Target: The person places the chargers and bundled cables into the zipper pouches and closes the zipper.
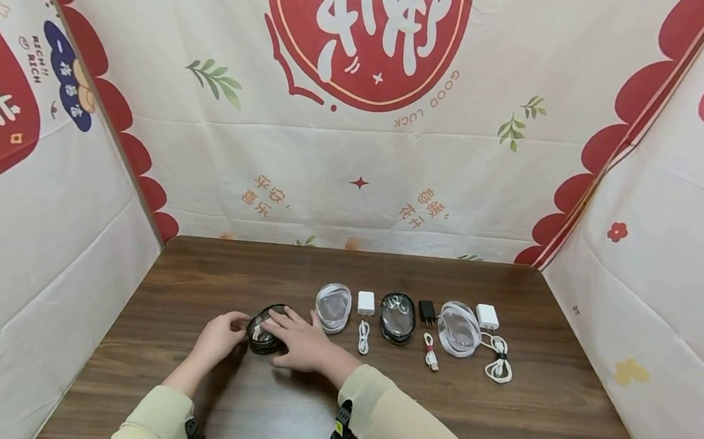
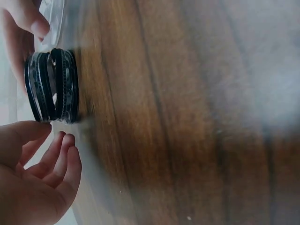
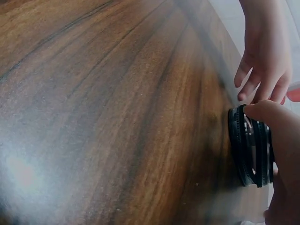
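A black-rimmed clear zip case (image 1: 259,341) lies on the table at the left of a row of things. From the left, my left hand (image 1: 217,338) has its thumb and forefinger together at the case's edge; whether a zip pull is between them is hidden. Its other fingers hang loosely beside the case in the left wrist view. My right hand (image 1: 306,346) rests over the top and right side of the case, fingers spread. In the right wrist view a gap shows between the two black rims of the case (image 3: 252,150).
Right of my hands stand a white-rimmed case (image 1: 333,308), a white charger (image 1: 366,303), a white cable (image 1: 363,338), another black-rimmed case (image 1: 397,318), a black charger (image 1: 427,312), a tied cable (image 1: 430,351), another white-rimmed case (image 1: 459,329), a white charger (image 1: 487,316) and a coiled cable (image 1: 500,367).
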